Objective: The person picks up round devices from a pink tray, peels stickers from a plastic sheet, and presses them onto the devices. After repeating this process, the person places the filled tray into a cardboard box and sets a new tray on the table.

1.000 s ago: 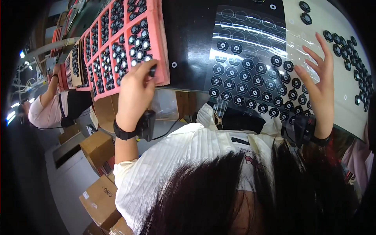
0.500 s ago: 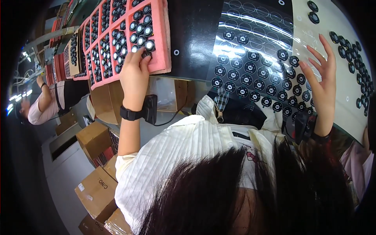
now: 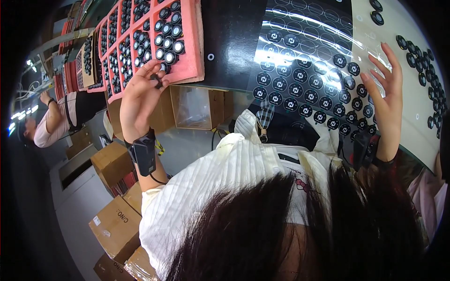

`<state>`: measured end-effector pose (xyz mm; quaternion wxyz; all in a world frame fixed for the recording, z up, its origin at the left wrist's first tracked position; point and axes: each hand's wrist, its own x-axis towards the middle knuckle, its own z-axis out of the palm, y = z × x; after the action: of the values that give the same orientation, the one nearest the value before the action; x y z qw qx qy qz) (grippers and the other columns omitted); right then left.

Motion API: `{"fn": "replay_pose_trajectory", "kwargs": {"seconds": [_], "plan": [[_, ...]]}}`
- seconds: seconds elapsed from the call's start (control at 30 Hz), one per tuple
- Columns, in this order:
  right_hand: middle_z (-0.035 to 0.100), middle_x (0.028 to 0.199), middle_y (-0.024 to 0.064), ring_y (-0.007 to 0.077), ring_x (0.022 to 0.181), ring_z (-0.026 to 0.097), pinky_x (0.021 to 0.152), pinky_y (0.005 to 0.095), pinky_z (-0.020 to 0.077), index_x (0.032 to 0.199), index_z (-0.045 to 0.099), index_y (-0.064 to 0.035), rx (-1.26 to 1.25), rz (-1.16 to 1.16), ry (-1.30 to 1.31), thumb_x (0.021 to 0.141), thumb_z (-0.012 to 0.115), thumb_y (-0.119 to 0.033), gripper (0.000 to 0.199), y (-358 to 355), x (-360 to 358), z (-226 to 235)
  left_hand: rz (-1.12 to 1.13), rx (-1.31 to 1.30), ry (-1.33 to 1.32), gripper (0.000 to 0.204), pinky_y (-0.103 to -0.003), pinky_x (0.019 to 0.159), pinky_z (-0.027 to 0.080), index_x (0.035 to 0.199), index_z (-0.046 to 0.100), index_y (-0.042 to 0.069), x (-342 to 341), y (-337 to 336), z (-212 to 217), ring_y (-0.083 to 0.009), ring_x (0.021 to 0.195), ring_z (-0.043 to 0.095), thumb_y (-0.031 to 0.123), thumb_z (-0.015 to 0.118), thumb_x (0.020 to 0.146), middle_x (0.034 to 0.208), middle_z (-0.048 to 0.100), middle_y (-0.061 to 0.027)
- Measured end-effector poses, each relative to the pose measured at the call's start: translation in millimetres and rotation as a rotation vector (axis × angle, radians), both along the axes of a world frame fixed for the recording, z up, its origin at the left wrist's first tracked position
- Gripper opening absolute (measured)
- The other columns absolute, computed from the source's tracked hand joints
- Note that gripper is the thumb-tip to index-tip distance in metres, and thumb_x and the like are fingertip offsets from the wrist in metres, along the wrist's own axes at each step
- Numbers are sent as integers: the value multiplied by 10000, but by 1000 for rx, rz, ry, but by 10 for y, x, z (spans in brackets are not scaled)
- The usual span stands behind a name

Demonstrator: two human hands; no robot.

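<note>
My left hand [image 3: 139, 96] has its palm turned up at the front edge of a pink foam tray [image 3: 191, 70]. Its thumb and fingertips pinch a small black round part [image 3: 156, 81], partly covered by the fingers. Similar black round parts with pale centres [image 3: 169, 57] fill the tray's compartments beside it. At the right, my right hand [image 3: 388, 93] hovers with fingers spread and nothing in them. It is nearest to a clear sheet [image 3: 323, 28] with printed circles, on which rows of black round discs with a white mark [image 3: 296, 90] sit.
Loose black round parts [image 3: 424, 77] lie on the pale surface at the far right, with two more [image 3: 376, 18] behind. Cardboard boxes [image 3: 115, 229] stand on the floor at the left. Another person [image 3: 58, 112] stands at the far left.
My left hand has drawn back from the tray toward me and left, turning palm up, with a black round part lifted in its fingers. The right hand has barely moved.
</note>
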<state>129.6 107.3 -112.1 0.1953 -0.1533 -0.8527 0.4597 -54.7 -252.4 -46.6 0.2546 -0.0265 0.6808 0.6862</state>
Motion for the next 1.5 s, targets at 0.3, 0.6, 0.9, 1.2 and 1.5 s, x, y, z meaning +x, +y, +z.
{"fn": "replay_pose_trajectory", "kwargs": {"seconds": [0.3,0.6,0.9,1.2,1.5], "plan": [[343,1315,103,251,1133,438,921,361,367,1275,334,-72,-27,18,-35,798,556,-125,529,-40,-22,15,-176,-977,1160,209,-267,638,449,893,591,16,117,221,-323,-177,725,564,-33,626,693,849,595,-66],[362,1295,92,227,1094,469,885,337,391,1195,455,-102,-6,18,-29,767,619,-188,466,5,-22,-36,-145,-946,1338,129,-242,582,451,795,621,10,236,206,-463,-154,658,550,-3,661,672,787,598,-57],[405,1278,75,198,1112,456,904,326,373,1166,487,-91,122,179,-27,784,582,-140,397,-159,-254,210,-61,-874,767,126,-215,542,437,777,611,-7,61,150,-406,-128,618,547,10,673,669,727,593,-73],[529,1081,54,162,935,535,796,277,424,1019,561,-67,68,311,-45,763,602,-98,261,-210,-455,194,-292,-981,1042,88,-213,545,420,790,600,-6,126,242,-270,-134,579,538,41,628,721,666,575,-83],[580,723,75,154,678,574,619,248,447,788,610,-36,223,226,-143,715,639,-127,120,-468,-1010,-222,-900,-733,1226,262,-283,539,402,753,553,31,-407,1847,-165,-211,592,522,243,686,677,635,538,-105]]}}
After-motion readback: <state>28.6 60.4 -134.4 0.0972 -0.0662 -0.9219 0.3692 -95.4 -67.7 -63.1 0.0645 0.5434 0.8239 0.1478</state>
